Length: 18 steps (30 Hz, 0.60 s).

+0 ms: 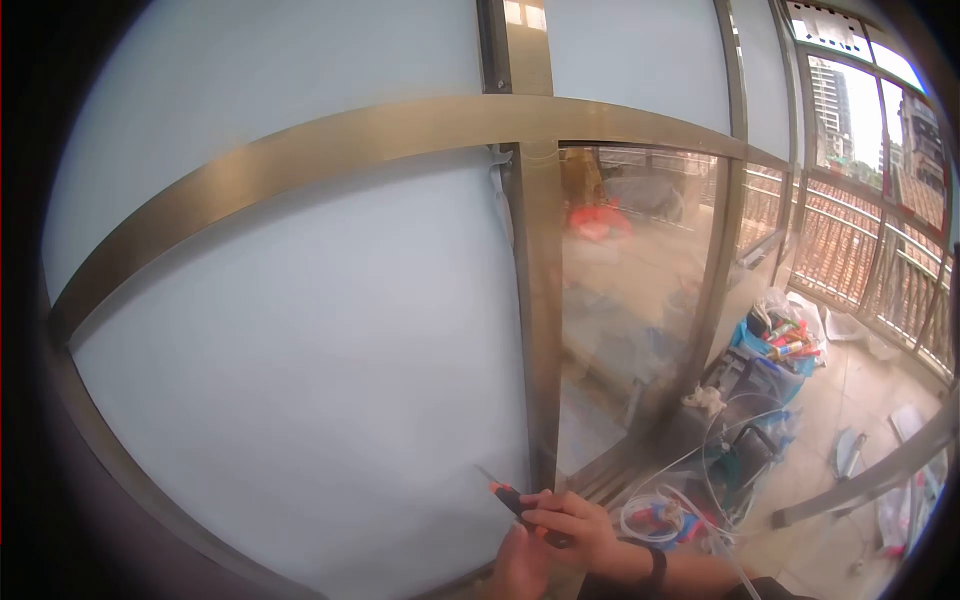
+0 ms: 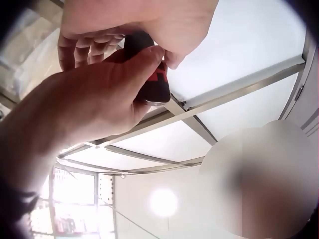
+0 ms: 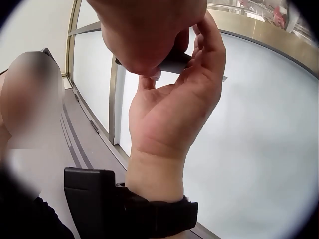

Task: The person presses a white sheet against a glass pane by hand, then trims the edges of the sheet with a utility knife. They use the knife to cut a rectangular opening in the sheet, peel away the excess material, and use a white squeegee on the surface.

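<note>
A utility knife (image 1: 508,496) with a black and orange handle points its thin tip up-left, close in front of the white panel (image 1: 300,360). My right hand (image 1: 580,525) grips the handle, the thumb along it in the left wrist view. Beside and below it is my left hand (image 3: 172,119), its thumb and curled fingers around part of the dark handle (image 3: 174,62). Much of the handle is hidden between the two hands. In the left wrist view, the handle's black and red end (image 2: 157,89) sticks out beyond the right thumb.
Brass-coloured frame bars (image 1: 540,300) border the panels. A glass pane (image 1: 640,300) stands right of the upright bar. A tub of tubes and tools (image 1: 785,345), coiled clear tubing (image 1: 640,515) and scattered items lie on the tiled floor (image 1: 835,380) at the right. A grey curved bar (image 1: 870,465) crosses there.
</note>
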Each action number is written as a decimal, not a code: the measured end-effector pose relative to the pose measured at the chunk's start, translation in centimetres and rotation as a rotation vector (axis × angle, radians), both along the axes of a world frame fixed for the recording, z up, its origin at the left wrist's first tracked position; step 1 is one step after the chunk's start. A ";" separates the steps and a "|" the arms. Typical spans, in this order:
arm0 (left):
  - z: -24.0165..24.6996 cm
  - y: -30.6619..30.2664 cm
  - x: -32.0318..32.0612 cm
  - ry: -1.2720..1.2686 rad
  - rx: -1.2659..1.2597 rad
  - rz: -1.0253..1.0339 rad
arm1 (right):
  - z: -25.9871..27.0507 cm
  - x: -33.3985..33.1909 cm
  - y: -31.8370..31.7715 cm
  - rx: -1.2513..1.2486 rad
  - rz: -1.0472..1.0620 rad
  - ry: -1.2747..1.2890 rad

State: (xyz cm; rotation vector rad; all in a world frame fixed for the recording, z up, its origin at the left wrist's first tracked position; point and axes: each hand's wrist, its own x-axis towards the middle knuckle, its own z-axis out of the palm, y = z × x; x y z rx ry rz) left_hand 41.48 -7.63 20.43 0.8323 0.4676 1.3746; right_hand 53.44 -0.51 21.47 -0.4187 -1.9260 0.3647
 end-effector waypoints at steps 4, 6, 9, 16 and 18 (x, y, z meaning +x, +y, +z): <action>2.5 -1.0 1.0 -0.623 -0.062 -0.271 | 2.7 2.2 -2.2 0.144 0.107 -0.241; 4.6 -3.7 2.1 -0.356 -0.317 0.067 | 7.6 3.1 -4.5 0.197 0.245 -0.160; 3.4 -5.9 1.2 -0.459 -0.362 0.031 | 10.8 4.6 -3.5 0.215 0.250 -0.082; 2.4 -8.6 -0.5 -0.195 -0.210 0.162 | 24.6 0.8 9.9 0.307 -0.446 0.336; 1.5 -8.8 -0.9 -0.124 -0.167 0.173 | 27.2 -1.3 11.8 0.391 -0.468 0.328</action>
